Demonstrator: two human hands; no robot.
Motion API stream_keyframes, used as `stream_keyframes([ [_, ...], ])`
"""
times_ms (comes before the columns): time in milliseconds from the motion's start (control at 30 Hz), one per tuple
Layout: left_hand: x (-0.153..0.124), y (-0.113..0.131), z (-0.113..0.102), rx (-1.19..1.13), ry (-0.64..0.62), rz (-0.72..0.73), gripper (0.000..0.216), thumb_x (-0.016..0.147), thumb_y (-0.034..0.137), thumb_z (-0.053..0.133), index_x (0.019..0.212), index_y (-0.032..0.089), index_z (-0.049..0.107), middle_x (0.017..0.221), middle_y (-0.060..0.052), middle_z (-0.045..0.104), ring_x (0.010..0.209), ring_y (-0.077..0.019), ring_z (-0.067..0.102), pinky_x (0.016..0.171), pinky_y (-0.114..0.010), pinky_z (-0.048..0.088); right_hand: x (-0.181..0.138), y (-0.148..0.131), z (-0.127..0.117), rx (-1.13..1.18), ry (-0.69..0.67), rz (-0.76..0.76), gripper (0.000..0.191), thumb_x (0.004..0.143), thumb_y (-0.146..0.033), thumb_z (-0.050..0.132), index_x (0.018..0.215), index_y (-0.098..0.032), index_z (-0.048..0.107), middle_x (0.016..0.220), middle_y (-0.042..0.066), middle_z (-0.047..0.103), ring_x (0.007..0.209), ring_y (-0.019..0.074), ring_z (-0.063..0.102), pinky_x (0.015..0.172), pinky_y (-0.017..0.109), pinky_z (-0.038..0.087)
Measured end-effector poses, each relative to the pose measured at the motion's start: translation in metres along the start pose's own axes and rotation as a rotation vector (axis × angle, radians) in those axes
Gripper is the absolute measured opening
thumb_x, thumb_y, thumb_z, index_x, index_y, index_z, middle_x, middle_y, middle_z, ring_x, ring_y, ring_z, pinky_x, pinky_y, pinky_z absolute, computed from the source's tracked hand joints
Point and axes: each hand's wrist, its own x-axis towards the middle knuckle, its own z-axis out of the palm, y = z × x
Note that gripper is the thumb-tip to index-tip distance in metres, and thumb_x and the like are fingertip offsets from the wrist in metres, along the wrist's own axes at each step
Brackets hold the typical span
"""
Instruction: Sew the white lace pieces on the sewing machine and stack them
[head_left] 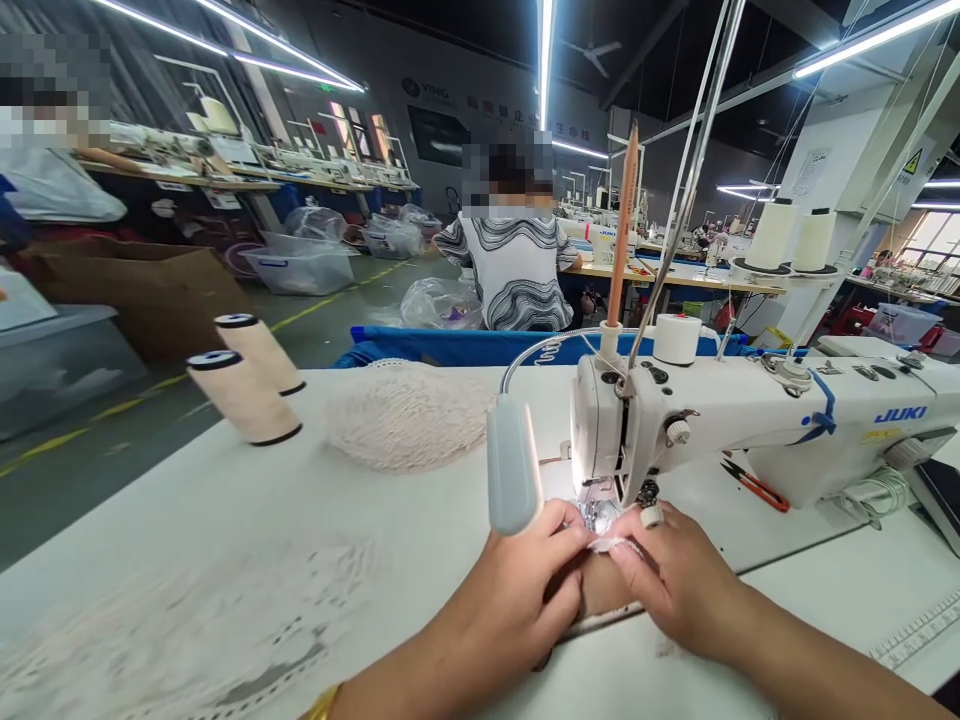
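I've got left hand (534, 572) and right hand (679, 572) at the sewing machine (697, 400), fingers pinching white fabric (616, 546) between them, just in front of the needle area. Orange snips (759, 488) lie on the tabletop (427, 515), near the machine.

From my remote station, I count two hands: left hand (536, 578) and right hand (682, 575); one white fabric strip (604, 545) between them; one sewing machine (720, 400) and one upright pencil (625, 235) just ahead; one lamp (511, 475) beyond the left hand; two peach thread cones (244, 398) and two lace heaps (412, 412) leftward; one pair of snips (772, 495) and one ruler (919, 632) rightward
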Motion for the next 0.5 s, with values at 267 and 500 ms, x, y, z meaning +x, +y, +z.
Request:
stream_keyframes([
  [267,0.005,-0.013,0.011,-0.045,0.076,0.01,0.021,0.098,0.018,0.057,0.079,0.022,0.064,0.089,-0.004,0.066,0.079,-0.021,0.06,0.07,-0.031,0.049,0.006,0.001,0.005,0.101,0.022,0.094,0.019,0.109,-0.021,0.044,0.099,-0.024,0.06,0.089,0.003,0.07,0.08,0.0214,0.063,0.076,0.031,0.047],
  [500,-0.006,-0.006,0.003,-0.015,0.07,0.237,0.03,0.108,0.016,0.048,0.091,0.023,0.072,0.098,-0.005,0.073,0.087,-0.0223,0.064,0.074,-0.035,0.046,-0.004,0.003,-0.005,-0.154,-0.289,-0.146,0.023,0.109,-0.037,0.061,0.091,-0.023,0.059,0.096,0.003,0.072,0.09,0.0241,0.062,0.085,0.037,0.043],
])
